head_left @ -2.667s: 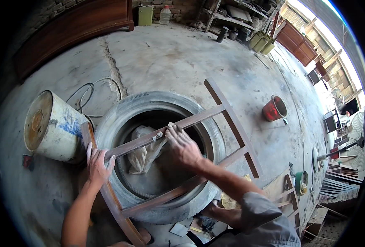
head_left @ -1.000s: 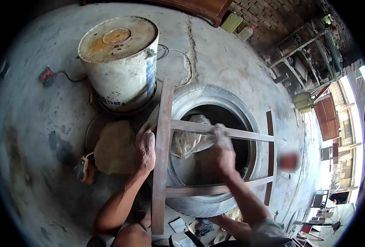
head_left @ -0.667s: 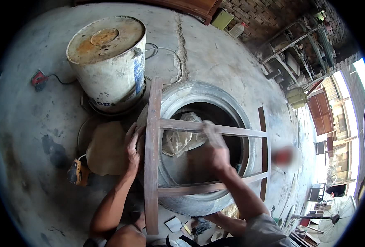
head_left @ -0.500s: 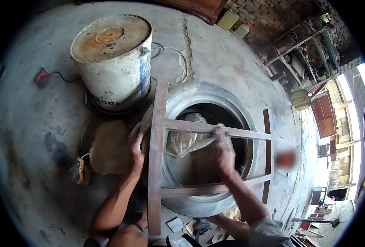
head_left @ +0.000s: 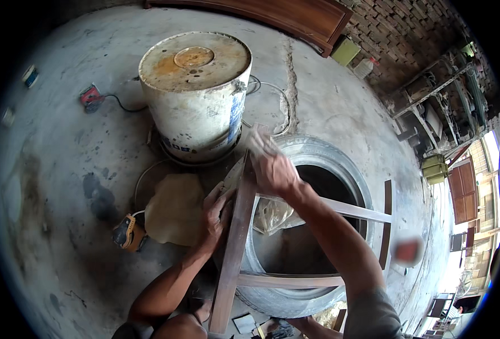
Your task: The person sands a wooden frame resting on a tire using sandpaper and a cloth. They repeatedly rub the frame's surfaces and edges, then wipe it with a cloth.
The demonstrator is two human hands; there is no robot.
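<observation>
A brown wooden frame [head_left: 234, 254] with long side rails and crosspieces lies over a grey tyre [head_left: 348, 164]. Its near-left rail is gripped from the outer side by my left hand [head_left: 213, 217], whose fingers are curled at the edge. My right hand [head_left: 275, 169] is at the far end of that same rail, smeared by motion; whether something lies under its fingers I cannot make out. A crumpled clear plastic bag [head_left: 272, 219] sits inside the tyre, partly covered by a crosspiece and my right arm.
A stained white bucket [head_left: 196, 121] with a lid stands just beyond the frame. To the left lie a tan sheet [head_left: 173, 212], an orange corded power tool [head_left: 128, 233] and a red corded tool [head_left: 92, 98]. A wooden panel [head_left: 261, 16] and a metal rack [head_left: 436, 104] stand farther back.
My right hand has moved from the middle crosspiece to the far end of the left rail. The frame now appears tilted, and my view has shifted left.
</observation>
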